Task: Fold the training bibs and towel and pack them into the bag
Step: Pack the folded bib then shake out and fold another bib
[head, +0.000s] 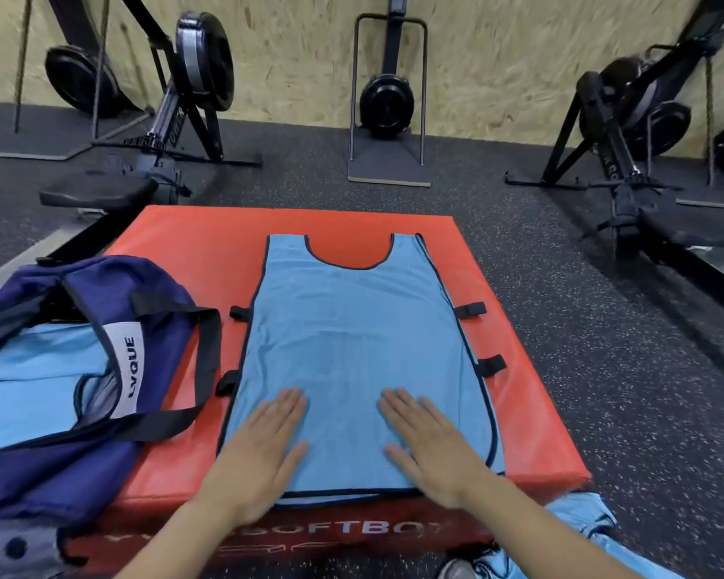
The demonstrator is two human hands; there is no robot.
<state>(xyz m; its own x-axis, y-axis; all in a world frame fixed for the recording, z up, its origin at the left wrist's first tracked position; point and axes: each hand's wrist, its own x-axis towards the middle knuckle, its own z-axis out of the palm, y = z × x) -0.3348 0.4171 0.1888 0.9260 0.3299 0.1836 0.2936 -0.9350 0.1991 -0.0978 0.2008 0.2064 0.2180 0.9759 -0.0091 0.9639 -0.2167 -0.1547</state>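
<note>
Bib (352, 353) is lying spread flat on the red box (515, 369) while you are pressing it with both hands (264, 449) (431, 445), fingers straight, gripping nothing. Its slick cloth is risking sliding toward you off the near edge as you fold.

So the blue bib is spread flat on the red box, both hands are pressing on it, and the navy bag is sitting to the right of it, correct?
Not quite. The head view shows the navy bag to the left of the blue bib, not the right. The rest holds: the bib lies flat on the red box, with the left hand and right hand pressing on it.
</note>
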